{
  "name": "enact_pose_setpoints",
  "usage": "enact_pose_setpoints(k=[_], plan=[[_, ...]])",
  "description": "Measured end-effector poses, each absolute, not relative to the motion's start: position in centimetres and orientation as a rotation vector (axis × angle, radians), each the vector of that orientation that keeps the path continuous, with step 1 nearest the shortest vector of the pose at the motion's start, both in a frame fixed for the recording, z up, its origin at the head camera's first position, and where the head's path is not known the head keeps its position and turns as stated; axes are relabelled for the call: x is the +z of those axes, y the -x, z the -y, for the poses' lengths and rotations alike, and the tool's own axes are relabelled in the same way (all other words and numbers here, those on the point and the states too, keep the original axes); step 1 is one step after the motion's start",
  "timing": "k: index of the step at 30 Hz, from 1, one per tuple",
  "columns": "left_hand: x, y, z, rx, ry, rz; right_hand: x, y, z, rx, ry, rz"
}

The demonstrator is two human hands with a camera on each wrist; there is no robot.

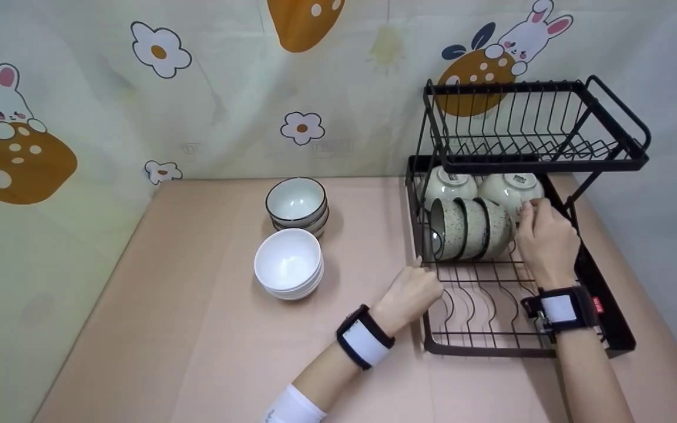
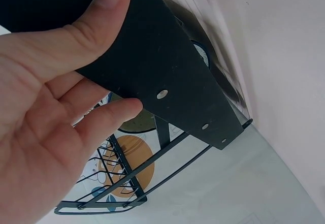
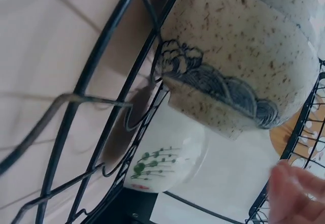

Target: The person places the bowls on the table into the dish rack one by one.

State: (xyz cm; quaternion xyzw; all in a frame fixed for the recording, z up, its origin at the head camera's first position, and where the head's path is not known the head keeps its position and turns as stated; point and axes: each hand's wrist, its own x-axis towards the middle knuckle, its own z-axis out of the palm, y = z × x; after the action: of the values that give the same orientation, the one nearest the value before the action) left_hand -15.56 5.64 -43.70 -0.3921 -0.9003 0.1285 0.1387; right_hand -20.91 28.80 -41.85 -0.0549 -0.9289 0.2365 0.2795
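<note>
My left hand [image 1: 410, 294] is at the near left side of a black two-tier dish rack [image 1: 488, 351]. In the left wrist view its thumb presses on the rack's black side panel [image 2: 167, 76], with fingers around the edge. My right hand [image 1: 549, 242] reaches over the lower tier, beside the speckled bowls [image 1: 475, 229], which stand on edge in a row. Its fingertips are close to an upturned white bowl [image 1: 513, 188]; whether they touch it I cannot tell. The right wrist view shows blurred fingers [image 3: 292, 193] holding nothing visible. Another white bowl [image 1: 450, 185] lies upturned behind the row.
Left of the rack, a stack of white bowls [image 1: 288, 258] stands on the table [image 1: 209, 329]. Just behind it is a stack of dark-rimmed bowls [image 1: 296, 200]. The rack's upper tier [image 1: 541, 164] overhangs the back of the lower one. A patterned curtain [image 1: 227, 88] hangs behind.
</note>
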Motion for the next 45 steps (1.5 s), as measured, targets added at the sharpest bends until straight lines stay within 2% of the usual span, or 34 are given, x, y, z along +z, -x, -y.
enact_pose_setpoints(k=[7, 10, 13, 19, 23, 30, 45], plan=[[-43.2, 15.9, -5.3, 0.278, 1.134, 2.687, -42.3, 20.9, -28.7, 0.621, 0.076, 2.346], [-42.3, 16.1, -4.5, 0.232, 1.005, 2.765, -42.4, 20.9, -28.7, 0.613, 0.065, 2.333], [-41.0, 16.3, -3.2, 0.251, 0.681, 2.841, -42.4, 20.9, -28.7, 0.603, 0.058, 2.338], [-38.7, 16.3, -0.3, 0.2, -0.16, 2.993, -42.3, 20.8, -28.7, 0.596, 0.051, 2.356], [-38.1, 16.8, 1.1, -0.022, -0.418, 3.028, -42.3, 20.9, -28.7, 0.59, 0.036, 2.359], [-38.4, 18.2, 3.4, -0.299, -0.457, 3.227, -42.4, 20.9, -28.7, 0.577, 0.035, 2.364], [-37.4, 17.1, 4.7, -0.14, -0.28, 3.138, -42.7, 20.9, -28.7, 0.568, 0.033, 2.361]])
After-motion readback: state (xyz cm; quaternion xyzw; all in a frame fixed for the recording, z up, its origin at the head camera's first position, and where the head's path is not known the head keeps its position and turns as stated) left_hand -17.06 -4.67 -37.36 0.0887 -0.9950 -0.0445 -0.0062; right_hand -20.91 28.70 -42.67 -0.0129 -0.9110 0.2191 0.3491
